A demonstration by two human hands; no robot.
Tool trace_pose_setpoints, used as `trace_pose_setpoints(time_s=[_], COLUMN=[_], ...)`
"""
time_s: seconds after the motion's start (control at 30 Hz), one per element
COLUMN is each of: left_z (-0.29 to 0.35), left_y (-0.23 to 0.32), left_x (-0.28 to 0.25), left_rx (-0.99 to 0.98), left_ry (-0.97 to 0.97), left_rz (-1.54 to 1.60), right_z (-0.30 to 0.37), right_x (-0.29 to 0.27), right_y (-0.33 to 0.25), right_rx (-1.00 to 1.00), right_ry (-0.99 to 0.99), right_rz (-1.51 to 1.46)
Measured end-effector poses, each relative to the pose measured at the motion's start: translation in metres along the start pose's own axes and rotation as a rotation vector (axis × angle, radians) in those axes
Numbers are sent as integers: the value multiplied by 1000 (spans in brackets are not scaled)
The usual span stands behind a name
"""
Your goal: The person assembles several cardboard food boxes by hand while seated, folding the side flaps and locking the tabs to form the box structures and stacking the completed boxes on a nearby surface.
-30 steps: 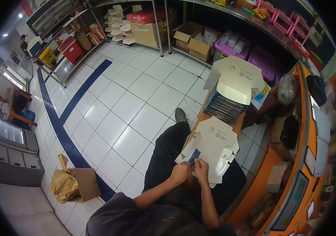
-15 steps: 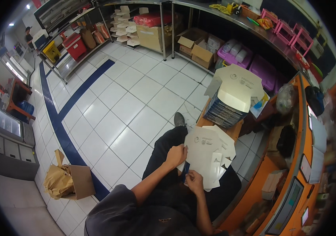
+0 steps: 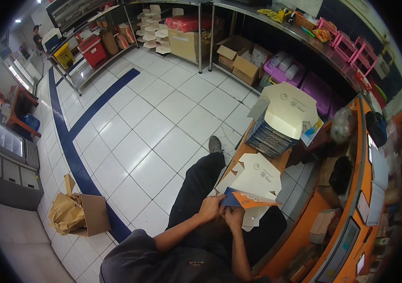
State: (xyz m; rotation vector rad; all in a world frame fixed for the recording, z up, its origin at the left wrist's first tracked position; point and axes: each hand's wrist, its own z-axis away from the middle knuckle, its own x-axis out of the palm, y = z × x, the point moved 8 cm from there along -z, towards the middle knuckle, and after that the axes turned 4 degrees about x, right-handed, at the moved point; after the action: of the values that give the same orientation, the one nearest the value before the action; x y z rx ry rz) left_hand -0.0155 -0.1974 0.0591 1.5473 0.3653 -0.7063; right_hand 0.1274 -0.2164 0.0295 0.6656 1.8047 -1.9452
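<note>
My left hand [image 3: 210, 208] grips the left end of a cardboard food box [image 3: 249, 199], its blue and orange printed outside turned up. Close beside it, my right hand [image 3: 234, 218] pinches the near edge of the same piece; its fingertips are partly hidden. The box is tilted above my lap, partly folded. Beneath and beyond it lie flat white box blanks [image 3: 261, 172] with cut flaps, on an orange bench [image 3: 281, 160]. Farther along the bench stands a stack of nested blue boxes [image 3: 269, 139], the top one with its white lid raised.
An orange counter [image 3: 321, 207] with shelves runs along my right. On the floor at left sits a cardboard carton [image 3: 95, 214] with crumpled brown paper [image 3: 66, 214]. Steel tables [image 3: 276, 21] line the back, with purple tubs [image 3: 288, 68] below. A person [image 3: 37, 37] stands far left.
The held blank has turned over from its white side to its blue and orange side and now stands tilted. Both hands have moved slightly, the left one down and left.
</note>
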Motion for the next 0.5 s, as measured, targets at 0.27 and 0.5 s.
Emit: trace_pose_setpoints(time_s=[0.27,0.5], left_z=[-14,-49], left_y=[-7,-58], left_x=[16,17], left_rx=[-31,-212], left_ry=[119,-548], left_rz=[347,657], right_z=[3,55], right_x=[-12,-115], right_y=[-24,-126], right_rx=[237,-173], right_ry=[-314,-501], right_rz=[-764,567])
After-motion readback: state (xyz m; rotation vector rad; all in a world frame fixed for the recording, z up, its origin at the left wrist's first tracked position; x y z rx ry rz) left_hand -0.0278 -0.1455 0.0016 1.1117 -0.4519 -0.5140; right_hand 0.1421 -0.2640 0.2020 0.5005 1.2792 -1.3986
